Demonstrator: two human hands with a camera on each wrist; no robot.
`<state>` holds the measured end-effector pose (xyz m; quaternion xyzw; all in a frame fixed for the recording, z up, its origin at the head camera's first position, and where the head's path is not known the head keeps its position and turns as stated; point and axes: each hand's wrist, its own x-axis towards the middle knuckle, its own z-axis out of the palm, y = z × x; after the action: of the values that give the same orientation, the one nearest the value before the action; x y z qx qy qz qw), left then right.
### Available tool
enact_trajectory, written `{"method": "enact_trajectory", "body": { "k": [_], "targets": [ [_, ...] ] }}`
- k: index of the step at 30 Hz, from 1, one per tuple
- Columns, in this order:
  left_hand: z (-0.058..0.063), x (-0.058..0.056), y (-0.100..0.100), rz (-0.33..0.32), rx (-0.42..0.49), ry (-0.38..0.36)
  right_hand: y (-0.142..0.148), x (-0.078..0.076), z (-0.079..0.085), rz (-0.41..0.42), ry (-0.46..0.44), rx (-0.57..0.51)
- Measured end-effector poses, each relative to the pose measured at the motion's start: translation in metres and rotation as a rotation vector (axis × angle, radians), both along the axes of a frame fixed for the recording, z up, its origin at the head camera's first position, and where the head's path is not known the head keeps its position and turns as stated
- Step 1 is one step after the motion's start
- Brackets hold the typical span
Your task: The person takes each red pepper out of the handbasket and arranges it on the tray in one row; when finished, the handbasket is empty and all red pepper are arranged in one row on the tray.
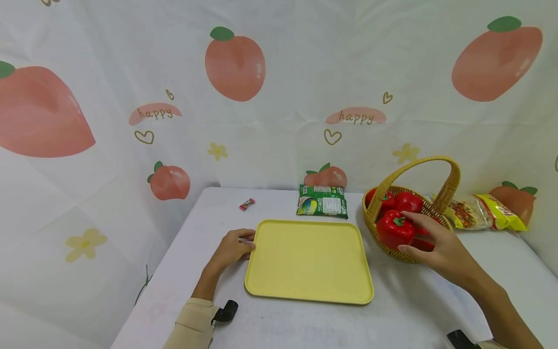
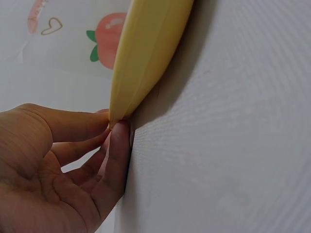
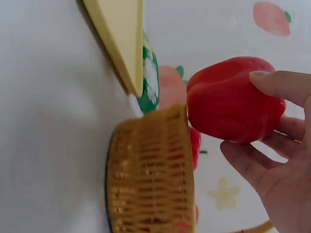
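Note:
In the head view my left hand [image 1: 231,249] is at the left edge of a yellow tray [image 1: 309,261]. The left wrist view shows thumb and fingers pinching the rim of that tray [image 2: 146,53]. My right hand [image 1: 444,249] holds a red bell pepper [image 1: 392,232] with a green stem, at the near left rim of a wicker basket [image 1: 398,256]. Thumb and fingers curve round the pepper [image 3: 228,99] in the right wrist view, just above the basket's rim. More red peppers [image 1: 408,201] lie inside the basket, partly hidden by the held one and the hand.
A green packet [image 1: 322,201] lies behind the tray, and a small red wrapped sweet [image 1: 247,204] lies at the back left. Right of the basket is a yellow and clear food bag [image 1: 484,212]. The basket's tall handle [image 1: 414,162] arches over it. A printed cloth hangs behind.

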<state>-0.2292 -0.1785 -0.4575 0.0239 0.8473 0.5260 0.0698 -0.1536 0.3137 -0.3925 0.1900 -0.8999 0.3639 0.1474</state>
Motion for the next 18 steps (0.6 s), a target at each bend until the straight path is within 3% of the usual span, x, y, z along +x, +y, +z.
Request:
{"method": "enact_trajectory", "body": {
  "k": [10,18],
  "targets": [
    [0.0,-0.001,0.0,0.013,-0.001,-0.01,-0.037,-0.013,-0.006,0.057,-0.034,0.025],
    [-0.001,-0.002,-0.001,0.008,0.006,-0.001,-0.072,-0.031,-0.017,0.15,-0.058,-0.014]
  ]
}}
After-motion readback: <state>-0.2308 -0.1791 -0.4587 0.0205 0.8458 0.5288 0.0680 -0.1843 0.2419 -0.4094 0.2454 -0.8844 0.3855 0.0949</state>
